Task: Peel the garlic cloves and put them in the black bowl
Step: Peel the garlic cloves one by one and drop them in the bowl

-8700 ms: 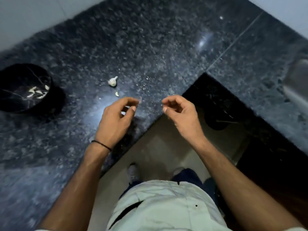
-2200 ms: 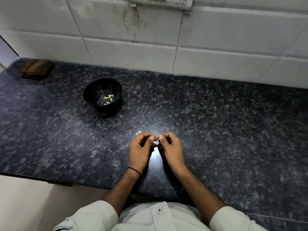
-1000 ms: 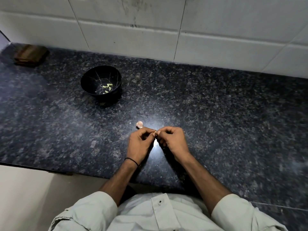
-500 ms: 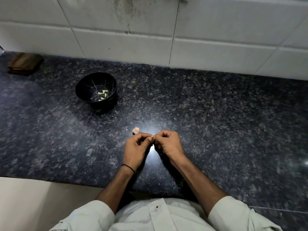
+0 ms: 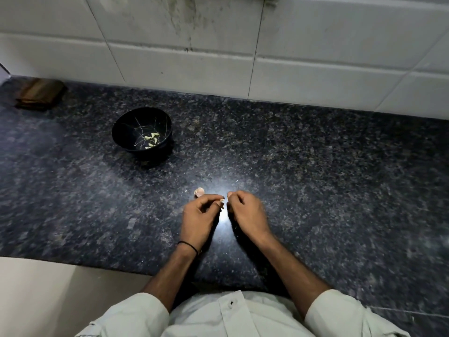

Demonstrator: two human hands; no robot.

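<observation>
The black bowl [image 5: 120,132] stands on the dark granite counter at the back left, with several pale peeled cloves [image 5: 151,140] inside. An unpeeled piece of garlic [image 5: 199,191] lies on the counter just beyond my left hand [image 5: 198,217]. That hand pinches a small garlic clove [image 5: 221,203] between thumb and forefinger. My right hand [image 5: 246,214] is a finger's width to the right of the clove, its fingers curled and its fingertips pressed together. Whether a scrap of skin sits between them is too small to tell.
A brown wooden object [image 5: 40,93] lies at the far back left against the white tiled wall [image 5: 218,57]. The counter's front edge [image 5: 73,265] runs just before my body, with pale floor below at the left.
My hands were touching at the clove half a second ago; the right hand has now drawn slightly away to the right. The view has shifted a little.
</observation>
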